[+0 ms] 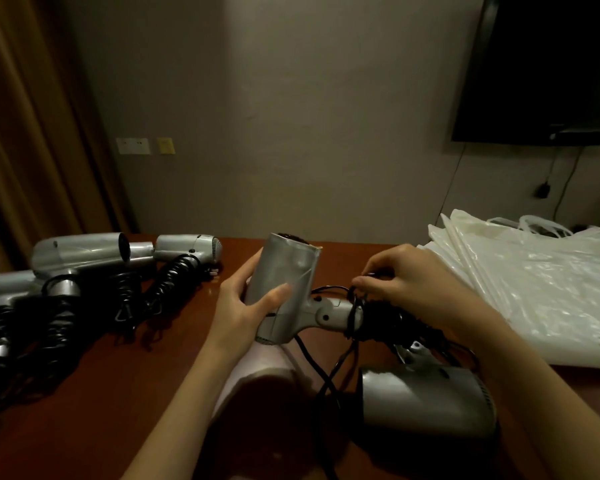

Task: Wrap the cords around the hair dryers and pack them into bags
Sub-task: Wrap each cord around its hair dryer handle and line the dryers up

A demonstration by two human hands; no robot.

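Observation:
My left hand point(243, 306) grips the barrel of a silver hair dryer point(284, 271), nozzle up, above the brown table point(125, 375). Its handle point(329, 315) points right. My right hand point(406, 282) pinches the black cord point(378, 320), which is partly coiled round the handle's end. Loose cord point(326, 368) hangs down from it. A second silver dryer point(426, 400) lies on the table under my right forearm. White plastic bags point(534, 282) are stacked at the right.
Several more silver dryers point(84, 252) with black coiled cords point(174, 282) lie across the table's left side. A wall with sockets point(134, 146) stands behind, a curtain point(25, 133) at left, a dark TV point(548, 67) at upper right.

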